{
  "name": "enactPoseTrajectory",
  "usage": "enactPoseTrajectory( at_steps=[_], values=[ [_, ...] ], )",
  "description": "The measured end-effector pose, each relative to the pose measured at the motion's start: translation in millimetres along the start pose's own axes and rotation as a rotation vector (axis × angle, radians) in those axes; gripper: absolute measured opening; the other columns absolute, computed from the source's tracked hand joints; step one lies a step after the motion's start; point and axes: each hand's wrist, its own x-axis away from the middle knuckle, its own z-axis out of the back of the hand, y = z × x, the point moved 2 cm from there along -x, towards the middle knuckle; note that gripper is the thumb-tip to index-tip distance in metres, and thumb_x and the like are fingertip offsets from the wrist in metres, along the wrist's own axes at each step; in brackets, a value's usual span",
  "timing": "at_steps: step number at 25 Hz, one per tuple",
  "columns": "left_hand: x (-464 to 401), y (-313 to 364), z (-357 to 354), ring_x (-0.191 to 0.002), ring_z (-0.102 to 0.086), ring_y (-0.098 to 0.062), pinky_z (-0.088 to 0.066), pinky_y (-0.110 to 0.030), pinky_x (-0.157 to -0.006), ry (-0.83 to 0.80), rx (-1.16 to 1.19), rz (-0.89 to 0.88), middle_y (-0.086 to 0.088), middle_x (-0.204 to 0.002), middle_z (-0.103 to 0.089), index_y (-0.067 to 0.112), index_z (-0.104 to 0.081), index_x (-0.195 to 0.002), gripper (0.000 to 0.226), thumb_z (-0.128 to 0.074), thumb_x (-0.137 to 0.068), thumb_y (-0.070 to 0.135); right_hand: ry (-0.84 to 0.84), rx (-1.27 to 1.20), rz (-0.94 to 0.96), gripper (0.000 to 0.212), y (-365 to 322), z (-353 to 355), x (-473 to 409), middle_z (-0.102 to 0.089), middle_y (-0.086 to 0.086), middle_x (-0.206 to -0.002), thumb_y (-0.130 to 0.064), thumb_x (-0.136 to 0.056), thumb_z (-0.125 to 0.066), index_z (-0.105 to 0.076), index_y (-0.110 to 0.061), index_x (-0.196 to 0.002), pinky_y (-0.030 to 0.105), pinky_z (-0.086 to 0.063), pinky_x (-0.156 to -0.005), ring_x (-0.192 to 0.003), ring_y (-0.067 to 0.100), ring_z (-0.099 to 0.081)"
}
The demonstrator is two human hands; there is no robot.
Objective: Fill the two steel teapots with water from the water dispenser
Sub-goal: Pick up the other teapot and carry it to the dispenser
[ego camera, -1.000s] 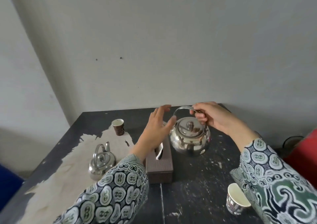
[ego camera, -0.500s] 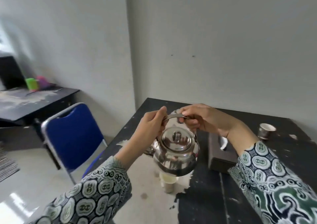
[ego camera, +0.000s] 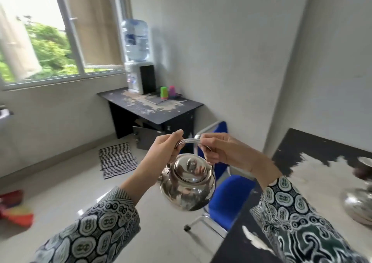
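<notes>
A shiny steel teapot [ego camera: 188, 186] with its lid on hangs in the air in front of me, over the floor and a blue chair. My left hand [ego camera: 164, 150] and my right hand [ego camera: 221, 152] both grip its arched handle from either side. The second steel teapot [ego camera: 358, 200] stands blurred on the dark table [ego camera: 314, 150] at the far right edge. Across the room, the water dispenser [ego camera: 138, 77] with a big clear bottle on top stands on a worn black desk [ego camera: 153, 107] beside the window.
A blue chair [ego camera: 227, 200] stands right below the teapot, against the table's left edge. A striped mat [ego camera: 117, 160] lies on the floor before the desk. Green and pink cups [ego camera: 168, 92] stand by the dispenser. Red and orange things [ego camera: 16, 208] lie at far left.
The teapot came up off the table and my left hand joined the right on its handle. My view swung left from the wall to the room with the dispenser.
</notes>
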Motion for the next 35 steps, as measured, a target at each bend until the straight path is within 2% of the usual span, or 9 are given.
enactPoseTrajectory(
  at_steps=[5, 11, 21, 25, 27, 29, 32, 34, 35],
  values=[
    [-17, -36, 128, -0.037, -0.021, -0.002, -0.02, -0.012, -0.037, 0.152, -0.047, 0.007, 0.015, -0.04, -0.029, 0.018, -0.039, -0.053, 0.042, -0.046, -0.094, 0.025, -0.121, 0.037, 0.042, 0.023, 30, -49, -141, -0.033, 0.001, -0.057, -0.027, -0.09, -0.048, -0.052, -0.012, -0.073, 0.014, -0.032, -0.05, -0.049, 0.008, -0.031],
    [-78, -79, 216, -0.038, -0.02, -0.003, -0.019, -0.013, -0.038, 0.265, -0.076, 0.023, 0.014, -0.037, -0.027, 0.018, -0.036, -0.053, 0.043, -0.044, -0.095, 0.023, -0.127, 0.059, 0.081, 0.021, 68, -52, -267, -0.032, 0.004, -0.062, -0.027, -0.084, -0.046, -0.049, -0.008, -0.075, 0.011, -0.033, -0.046, -0.046, 0.002, -0.031],
    [-284, -108, 328, -0.038, -0.026, 0.0, -0.025, -0.009, -0.04, 0.167, -0.004, 0.021, 0.014, -0.045, -0.035, 0.017, -0.043, -0.058, 0.038, -0.044, -0.096, 0.018, -0.093, 0.124, 0.101, 0.023, 81, 50, -488, -0.039, -0.013, -0.055, -0.028, -0.085, -0.044, -0.046, -0.006, -0.079, 0.013, -0.029, -0.046, -0.046, 0.001, -0.031],
    [-375, -124, 370, -0.04, -0.031, 0.001, -0.028, -0.009, -0.041, 0.165, -0.035, -0.041, 0.014, -0.045, -0.04, 0.014, -0.046, -0.061, 0.035, -0.043, -0.095, 0.016, -0.039, 0.193, 0.132, 0.024, 84, 94, -572, -0.039, -0.014, -0.054, -0.03, -0.085, -0.044, -0.045, -0.01, -0.072, 0.014, -0.03, -0.046, -0.047, 0.001, -0.032],
    [-413, -134, 393, -0.047, -0.039, 0.0, -0.035, -0.008, -0.049, 0.161, -0.11, -0.084, 0.012, -0.05, -0.047, 0.014, -0.057, -0.07, 0.028, -0.044, -0.094, 0.023, -0.006, 0.216, 0.135, 0.022, 87, 111, -611, -0.037, -0.01, -0.057, -0.032, -0.084, -0.045, -0.045, -0.015, -0.069, 0.016, -0.028, -0.047, -0.048, 0.002, -0.031],
    [-452, -148, 419, -0.06, -0.049, -0.002, -0.043, -0.014, -0.064, 0.138, -0.218, -0.116, 0.01, -0.063, -0.053, 0.021, -0.063, -0.086, 0.023, -0.047, -0.088, 0.038, 0.049, 0.232, 0.132, 0.023, 93, 130, -653, -0.034, -0.003, -0.059, -0.034, -0.083, -0.045, -0.046, -0.016, -0.069, 0.023, -0.026, -0.05, -0.05, 0.007, -0.03],
    [-514, -175, 465, -0.088, -0.06, -0.007, -0.048, -0.028, -0.081, 0.148, -0.32, -0.14, 0.009, -0.09, -0.062, 0.035, -0.056, -0.101, 0.018, -0.054, -0.084, 0.039, 0.155, 0.275, 0.139, 0.026, 101, 157, -719, -0.036, -0.002, -0.059, -0.037, -0.082, -0.044, -0.046, -0.015, -0.068, 0.025, -0.028, -0.053, -0.052, 0.008, -0.032],
    [-556, -192, 497, -0.107, -0.055, -0.014, -0.05, -0.026, -0.086, 0.262, -0.441, -0.222, 0.012, -0.111, -0.055, 0.038, -0.044, -0.115, 0.033, -0.056, -0.084, 0.036, 0.215, 0.286, 0.146, 0.026, 106, 176, -769, -0.037, -0.006, -0.056, -0.037, -0.083, -0.044, -0.046, -0.018, -0.066, 0.019, -0.03, -0.052, -0.049, 0.004, -0.033],
    [-571, -196, 508, -0.11, -0.053, -0.015, -0.048, -0.023, -0.088, 0.325, -0.504, -0.29, 0.016, -0.118, -0.049, 0.037, -0.04, -0.12, 0.04, -0.056, -0.083, 0.038, 0.241, 0.28, 0.146, 0.026, 107, 184, -789, -0.037, -0.007, -0.055, -0.038, -0.084, -0.044, -0.047, -0.02, -0.065, 0.016, -0.03, -0.05, -0.047, 0.003, -0.033]
  ],
)
